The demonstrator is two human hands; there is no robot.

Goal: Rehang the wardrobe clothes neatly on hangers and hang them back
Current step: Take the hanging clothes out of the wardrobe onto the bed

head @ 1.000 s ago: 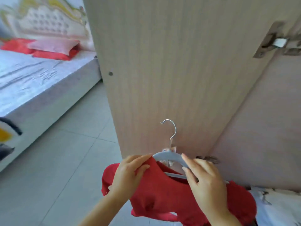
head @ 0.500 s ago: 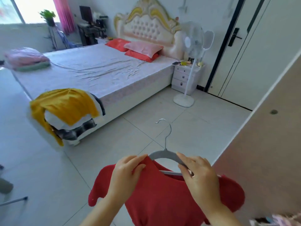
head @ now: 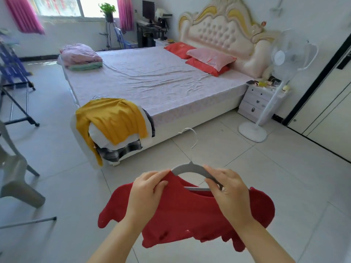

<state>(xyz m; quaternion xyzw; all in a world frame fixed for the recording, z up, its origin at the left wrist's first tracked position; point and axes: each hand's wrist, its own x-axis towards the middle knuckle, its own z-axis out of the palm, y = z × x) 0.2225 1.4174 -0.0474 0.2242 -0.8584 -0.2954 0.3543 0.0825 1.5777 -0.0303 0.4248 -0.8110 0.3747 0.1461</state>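
- The red top (head: 182, 211) is held above the floor (head: 266, 177), partly draped on the grey hanger (head: 190, 167).
- Its shoulder is pinched by the left hand (head: 146, 192); the hanger's arm is gripped by the right hand (head: 228, 190).
- Both shoulders should be seated evenly.

Views: one. Head camera, worn by the person, wide-angle. Faces forward and down across a bedroom, seemingly from standing height. Nearest, low centre, close under the lens: left hand (head: 146, 188), right hand (head: 228, 188), hanger (head: 190, 168), red top (head: 180, 211). Mid-range: tiled floor (head: 284, 177), bed (head: 152, 78). Farthest, along the top edge: window (head: 60, 6), headboard (head: 218, 29). Left margin blurred and bowed.
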